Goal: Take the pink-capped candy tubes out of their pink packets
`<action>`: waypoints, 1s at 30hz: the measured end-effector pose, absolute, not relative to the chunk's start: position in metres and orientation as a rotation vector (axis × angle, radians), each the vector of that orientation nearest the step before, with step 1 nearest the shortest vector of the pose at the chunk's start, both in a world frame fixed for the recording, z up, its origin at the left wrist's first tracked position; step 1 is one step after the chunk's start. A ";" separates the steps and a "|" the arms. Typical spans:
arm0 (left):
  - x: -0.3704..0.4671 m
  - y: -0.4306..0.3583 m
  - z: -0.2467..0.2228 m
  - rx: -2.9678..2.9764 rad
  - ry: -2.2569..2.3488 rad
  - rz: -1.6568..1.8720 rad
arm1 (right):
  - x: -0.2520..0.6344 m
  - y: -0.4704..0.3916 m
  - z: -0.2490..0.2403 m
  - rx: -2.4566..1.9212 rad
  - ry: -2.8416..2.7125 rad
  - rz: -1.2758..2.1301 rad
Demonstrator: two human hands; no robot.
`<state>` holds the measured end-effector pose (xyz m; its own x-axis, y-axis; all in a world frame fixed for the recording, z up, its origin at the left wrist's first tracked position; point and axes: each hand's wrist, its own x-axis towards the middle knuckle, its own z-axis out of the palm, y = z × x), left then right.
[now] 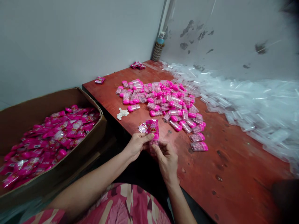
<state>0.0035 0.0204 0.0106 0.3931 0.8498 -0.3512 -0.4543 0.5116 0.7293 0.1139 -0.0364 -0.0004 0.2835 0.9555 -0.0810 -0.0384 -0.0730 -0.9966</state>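
Note:
At the front edge of the table, both hands meet around one small item. My left hand (pixel 138 143) is closed, its thumb pressed at the lower end of a pink printed wrapper (pixel 153 125). My right hand (pixel 168 158) pinches a small clear container (pixel 153 143) with a pink cap and little pink balls inside, just below that wrapper. How far the container sits inside the wrapper I cannot tell. Just behind lies a small shiny wrapper piece (pixel 142 127). Beyond the hands spreads a pile of similar pink-capped containers (pixel 161 96).
A cardboard box (pixel 99 127) at the left holds many pink wrapped packs (pixel 63 130). Clear plastic sleeves (pixel 261 109) heap along the right of the red table (pixel 224 155). A white crumpled lump (pixel 122 113) lies near the left edge. A bottle (pixel 161 38) stands in the back corner.

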 end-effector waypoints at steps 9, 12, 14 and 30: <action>-0.005 0.018 0.009 0.832 0.768 0.873 | 0.110 -0.036 0.000 -1.229 -0.720 1.264; -0.008 0.020 0.010 0.799 0.783 0.869 | 0.109 -0.037 0.001 -1.284 -0.813 1.182; -0.007 0.020 0.009 0.704 0.781 0.882 | 0.109 -0.039 0.002 -1.311 -0.872 1.143; 0.000 0.010 0.012 0.684 0.856 0.968 | 0.106 -0.043 -0.001 -1.378 -0.957 1.009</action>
